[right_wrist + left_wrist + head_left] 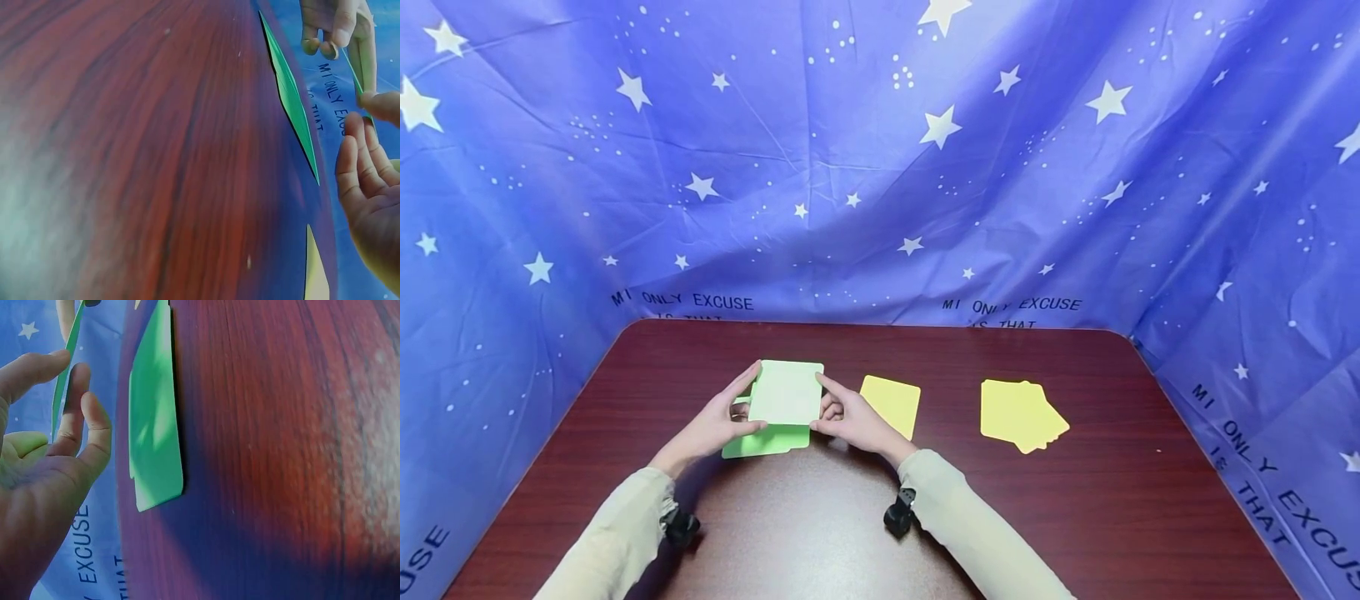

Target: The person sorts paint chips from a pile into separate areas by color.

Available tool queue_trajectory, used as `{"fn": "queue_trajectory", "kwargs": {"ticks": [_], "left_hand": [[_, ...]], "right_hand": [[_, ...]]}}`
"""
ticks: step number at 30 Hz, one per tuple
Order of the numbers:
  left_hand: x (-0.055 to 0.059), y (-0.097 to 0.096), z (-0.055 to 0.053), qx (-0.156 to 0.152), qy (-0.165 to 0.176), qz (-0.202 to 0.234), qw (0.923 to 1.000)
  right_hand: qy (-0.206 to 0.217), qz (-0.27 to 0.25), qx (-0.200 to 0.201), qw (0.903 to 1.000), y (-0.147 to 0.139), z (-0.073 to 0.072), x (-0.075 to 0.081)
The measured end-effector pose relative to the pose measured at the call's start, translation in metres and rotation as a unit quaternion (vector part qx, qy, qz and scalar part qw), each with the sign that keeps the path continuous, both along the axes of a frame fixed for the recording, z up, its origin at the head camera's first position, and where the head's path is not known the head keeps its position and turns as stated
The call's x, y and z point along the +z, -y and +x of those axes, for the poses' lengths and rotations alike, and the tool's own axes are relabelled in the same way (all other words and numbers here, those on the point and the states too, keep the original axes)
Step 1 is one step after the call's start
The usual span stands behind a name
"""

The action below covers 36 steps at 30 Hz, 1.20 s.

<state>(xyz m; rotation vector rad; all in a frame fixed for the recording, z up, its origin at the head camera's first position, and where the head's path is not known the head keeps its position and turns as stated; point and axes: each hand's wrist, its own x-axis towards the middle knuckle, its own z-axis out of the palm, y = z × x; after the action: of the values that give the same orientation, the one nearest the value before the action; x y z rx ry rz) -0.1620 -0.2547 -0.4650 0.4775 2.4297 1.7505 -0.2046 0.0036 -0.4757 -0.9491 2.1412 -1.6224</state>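
Observation:
A square pale green card [786, 392] is held up off the table between both hands. My left hand [711, 423] pinches its left edge, thumb at the lower corner and a finger at the upper one. My right hand [859, 419] pinches the right edge in the same way. Below the held card, overlapping green cards [763, 443] lie on the table, partly hidden in the head view. In the left wrist view the held card [64, 378] appears nearly edge-on, apart from the green cards [156, 425] lying beneath.
One yellow card [891, 403] lies just beyond my right hand, partly covered by it. Further right is a fanned pile of several yellow cards [1017, 414]. The dark red wooden table [1075, 517] has a blue star-patterned curtain [850, 167] around it.

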Motion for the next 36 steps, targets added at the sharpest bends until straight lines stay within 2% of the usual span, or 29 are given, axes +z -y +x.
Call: {"fn": "queue_trajectory", "kwargs": {"ticks": [4, 8, 11, 17, 21, 26, 28, 31, 36], "left_hand": [[-0.004, 0.004, 0.001, 0.003, 0.005, 0.022, 0.9997], [-0.007, 0.008, 0.001, 0.003, 0.008, 0.057, 0.9984], [-0.007, 0.010, 0.001, 0.007, 0.010, 0.061, 0.9981], [-0.004, 0.014, 0.002, 0.035, -0.004, -0.001, 0.9994], [-0.004, 0.019, 0.001, 0.068, -0.013, -0.043, 0.9967], [-0.008, 0.027, 0.001, 0.082, 0.001, -0.059, 0.9948], [-0.010, 0.031, 0.001, 0.091, 0.000, -0.071, 0.9933], [-0.014, 0.038, 0.004, 0.106, -0.016, -0.092, 0.9900], [-0.016, 0.049, 0.007, 0.116, -0.037, -0.101, 0.9874]], "right_hand": [[0.014, -0.001, 0.002, 0.9999, 0.008, 0.001, 0.002], [0.020, -0.014, 0.014, 0.9996, 0.011, 0.007, 0.013], [0.016, -0.013, 0.010, 0.9997, 0.014, 0.007, 0.013], [0.016, 0.007, -0.020, 0.9997, 0.024, 0.000, -0.004], [0.009, 0.023, -0.032, 0.9992, 0.032, -0.002, -0.007], [-0.012, 0.053, -0.042, 0.9976, 0.038, -0.004, -0.007], [-0.028, 0.072, -0.047, 0.9960, 0.038, -0.005, -0.007], [-0.083, 0.123, -0.047, 0.9878, 0.034, -0.005, -0.005], [-0.195, 0.209, -0.021, 0.9580, 0.023, 0.001, 0.006]]}}
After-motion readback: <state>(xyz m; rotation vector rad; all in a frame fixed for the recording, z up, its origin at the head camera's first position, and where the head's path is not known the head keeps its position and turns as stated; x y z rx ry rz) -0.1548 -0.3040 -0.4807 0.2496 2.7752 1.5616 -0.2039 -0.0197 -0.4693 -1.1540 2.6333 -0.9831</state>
